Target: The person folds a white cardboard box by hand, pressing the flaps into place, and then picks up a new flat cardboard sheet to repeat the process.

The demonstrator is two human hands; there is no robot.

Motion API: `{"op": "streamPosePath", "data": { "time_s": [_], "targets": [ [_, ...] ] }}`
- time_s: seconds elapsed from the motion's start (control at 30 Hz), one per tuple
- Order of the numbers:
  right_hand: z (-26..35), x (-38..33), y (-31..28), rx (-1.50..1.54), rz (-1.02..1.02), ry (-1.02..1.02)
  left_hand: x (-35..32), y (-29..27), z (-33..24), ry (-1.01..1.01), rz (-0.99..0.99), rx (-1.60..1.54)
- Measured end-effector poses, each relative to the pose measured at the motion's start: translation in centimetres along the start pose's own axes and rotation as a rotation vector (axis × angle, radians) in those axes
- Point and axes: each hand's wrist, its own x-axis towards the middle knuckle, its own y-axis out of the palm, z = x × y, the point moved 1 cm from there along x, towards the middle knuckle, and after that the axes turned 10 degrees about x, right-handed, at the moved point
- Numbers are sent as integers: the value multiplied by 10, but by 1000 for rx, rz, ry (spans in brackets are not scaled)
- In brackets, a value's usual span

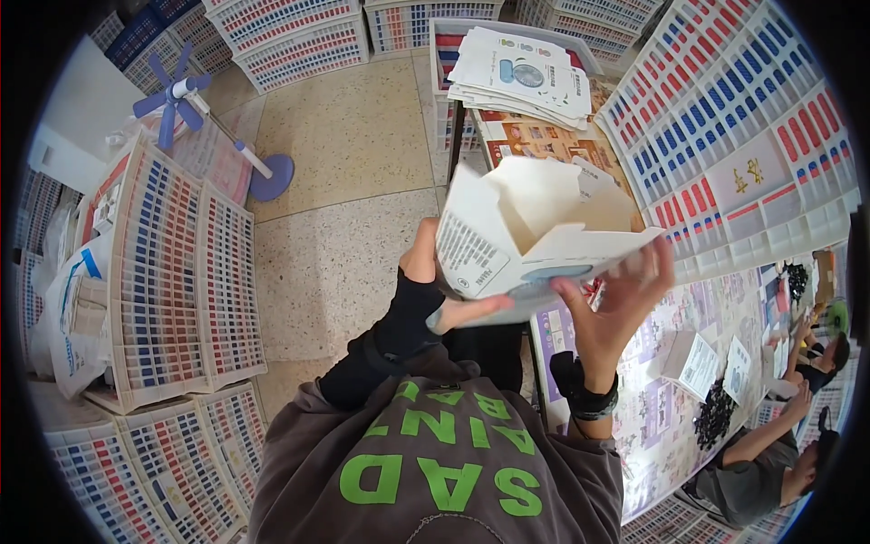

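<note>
A white printed cardboard carton (489, 245) is in front of me, its flaps standing up and its top unfolded, so the hollow inside shows. My left hand (435, 281), in a black wrist sleeve, is closed on the carton's left side, thumb along the lower front. My right hand (621, 295) is at the carton's right front with fingers spread and blurred by motion. Its thumb tip meets the printed front face, below a flap. A dark band with a watch-like device is on the right wrist.
Flattened printed cartons (521, 77) are stacked on the table's far end. White plastic crates (725, 136) rise at right, more crates (172, 272) at left. A purple fan (272, 177) stands on the floor. Farther along the table (616, 390) are black small parts (716, 412), a box (693, 365) and a co-worker (757, 471).
</note>
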Motion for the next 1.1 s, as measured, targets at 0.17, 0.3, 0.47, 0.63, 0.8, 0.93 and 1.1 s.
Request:
{"op": "streamPosePath", "data": {
  "time_s": [0.17,0.3,0.47,0.63,0.8,0.93,1.1],
  "targets": [
    [20,6,2,-408,6,-794,-1,0,12,203,6,93],
    [30,18,-2,-160,485,-604,2,6,22,390,50,85],
    [39,26,10,-200,905,-274,5,6,31,623,7,77],
    [30,32,10,-163,1085,-42,7,1,0,426,265,115],
    [44,30,4,-145,801,-98,-3,-5,9,586,23,312],
    [26,14,-23,-23,-103,-462,-5,5,-2,499,-131,79],
    [-9,20,-4,751,549,393,-1,1,-9,529,80,-46]
  ]
}}
